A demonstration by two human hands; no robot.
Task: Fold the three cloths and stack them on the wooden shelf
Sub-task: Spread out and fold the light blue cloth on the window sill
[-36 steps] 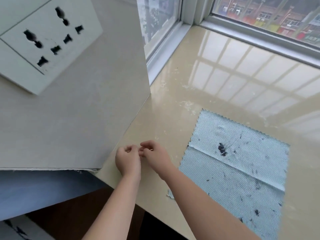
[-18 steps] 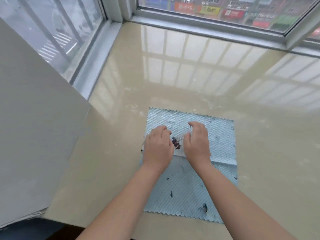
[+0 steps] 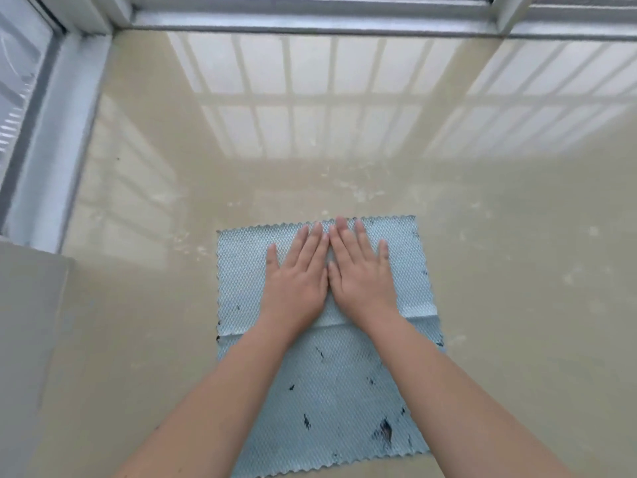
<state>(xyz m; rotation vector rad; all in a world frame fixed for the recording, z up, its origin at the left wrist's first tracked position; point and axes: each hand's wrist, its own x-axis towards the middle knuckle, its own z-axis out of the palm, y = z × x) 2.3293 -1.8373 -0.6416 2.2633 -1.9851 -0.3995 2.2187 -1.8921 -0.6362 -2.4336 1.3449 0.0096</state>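
1. Both hands now lie flat on the pale blue cloth (image 3: 331, 391). Half a second ago their fingers were curled over its middle. The left hand (image 3: 298, 281) and right hand (image 3: 362, 277) have since moved to the far half, and the right fingertips reach the scalloped far edge.
2. The fingers (image 3: 315, 244) are straight and close together, the 2 index fingers touching. They press down and pinch nothing.
3. The cloth lies spread on the glossy beige bench (image 3: 517, 270). 1 crease (image 3: 420, 318) runs across it at the wrists, and dark stains (image 3: 384, 432) mark the near half.
4. The grey wall (image 3: 24, 339) at the left fills less of the view than before. A window frame (image 3: 310, 24) borders the bench's far and left sides.
5. Both forearms cover part of the cloth's near half.
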